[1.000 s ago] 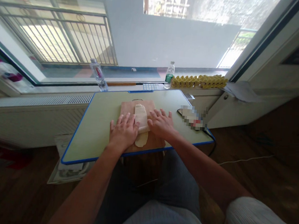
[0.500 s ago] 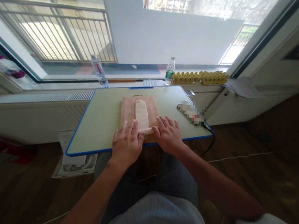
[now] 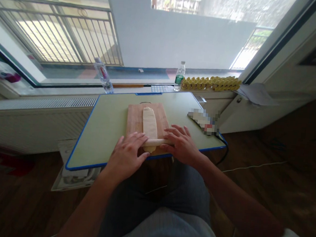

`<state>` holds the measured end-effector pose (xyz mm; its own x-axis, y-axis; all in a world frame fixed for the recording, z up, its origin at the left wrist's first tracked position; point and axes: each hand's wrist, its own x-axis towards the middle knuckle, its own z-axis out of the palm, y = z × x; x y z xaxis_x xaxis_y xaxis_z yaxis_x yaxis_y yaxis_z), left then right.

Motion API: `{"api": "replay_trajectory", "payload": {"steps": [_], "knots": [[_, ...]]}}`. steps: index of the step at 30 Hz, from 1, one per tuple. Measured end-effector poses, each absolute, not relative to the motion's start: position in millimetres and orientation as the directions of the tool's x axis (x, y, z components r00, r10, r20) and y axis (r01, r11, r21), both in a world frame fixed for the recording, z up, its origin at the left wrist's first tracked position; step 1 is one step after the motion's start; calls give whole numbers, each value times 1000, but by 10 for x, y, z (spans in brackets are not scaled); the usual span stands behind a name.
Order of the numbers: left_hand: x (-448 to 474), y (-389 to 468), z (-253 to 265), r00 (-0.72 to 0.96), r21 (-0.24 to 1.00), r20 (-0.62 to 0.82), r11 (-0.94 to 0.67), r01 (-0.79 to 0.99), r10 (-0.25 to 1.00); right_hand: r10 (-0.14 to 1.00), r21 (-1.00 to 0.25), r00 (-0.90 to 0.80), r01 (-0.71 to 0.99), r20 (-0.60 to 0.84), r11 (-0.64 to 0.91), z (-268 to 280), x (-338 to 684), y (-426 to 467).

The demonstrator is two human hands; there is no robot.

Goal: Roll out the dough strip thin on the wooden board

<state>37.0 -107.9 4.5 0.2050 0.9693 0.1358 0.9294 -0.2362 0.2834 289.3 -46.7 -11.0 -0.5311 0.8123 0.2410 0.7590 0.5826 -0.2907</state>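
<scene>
A long flat strip of dough (image 3: 149, 122) lies lengthwise on a wooden cutting board (image 3: 135, 116). Across its near end rests a pale, slim rolling pin (image 3: 155, 142), with a short piece of dough showing on the near side of it. My left hand (image 3: 128, 152) has the pin's left end between thumb and fingers. On the other end is my right hand (image 3: 182, 144), its fingers over the pin and its thumb on the near side. Both pin ends are partly hidden by my hands.
The board sits on a small green table (image 3: 105, 121) with a blue edge. A blurred-out device (image 3: 203, 121) with a black cable lies at its right. Behind, the windowsill bears two plastic bottles (image 3: 179, 76) (image 3: 103, 76) and yellow egg trays (image 3: 211, 82).
My hands have moved slightly apart, so more of the rolling pin shows. The dough's near end is now visible below the pin. The view has shifted a little.
</scene>
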Motion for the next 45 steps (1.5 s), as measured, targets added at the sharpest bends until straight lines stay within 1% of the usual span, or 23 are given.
{"api": "replay_trajectory", "payload": {"steps": [5,10,13,18,21,23,25,27,29,31,34,37,41,45], "knots": [[487,-1076,19,190,338,205,-252,907,960,758,-271,-613,708,224,653,-41,2964,-359],[585,-1082,-8,143,305,250,-218,927,958,741,-273,-640,690,201,670,71,3011,-280],[540,-1049,38,130,304,275,-214,928,953,743,-288,-633,685,218,669,105,2978,-240],[338,-696,195,69,387,320,-197,901,945,741,-299,-630,679,233,671,70,2820,-139],[249,-327,215,4,379,285,-116,918,959,731,-290,-640,672,236,681,29,2721,-70],[230,-113,182,-45,332,228,-34,943,973,734,-282,-635,677,243,679,23,2661,-35],[238,31,132,-56,283,189,0,959,980,762,-275,-602,711,237,647,36,2599,-15],[257,106,90,-42,252,190,-7,968,981,820,-254,-538,780,195,572,56,2531,-9],[271,141,73,-37,228,213,-12,974,976,879,-208,-455,854,143,476,62,2463,-24],[272,161,78,-43,207,214,-2,978,976,918,-172,-379,903,118,395,47,2406,-63],[257,171,91,-59,191,117,36,981,991,943,-166,-305,931,131,324,-3,2358,-170],[236,131,77,-75,188,23,69,980,997,939,-156,-298,933,170,324,-44,2348,-307],[225,-11,38,-66,187,10,63,980,998,927,-153,-295,930,230,334,-63,2356,-464],[256,-206,35,-56,176,7,54,983,998,920,-180,-293,921,260,344,-85,2373,-568]]}}
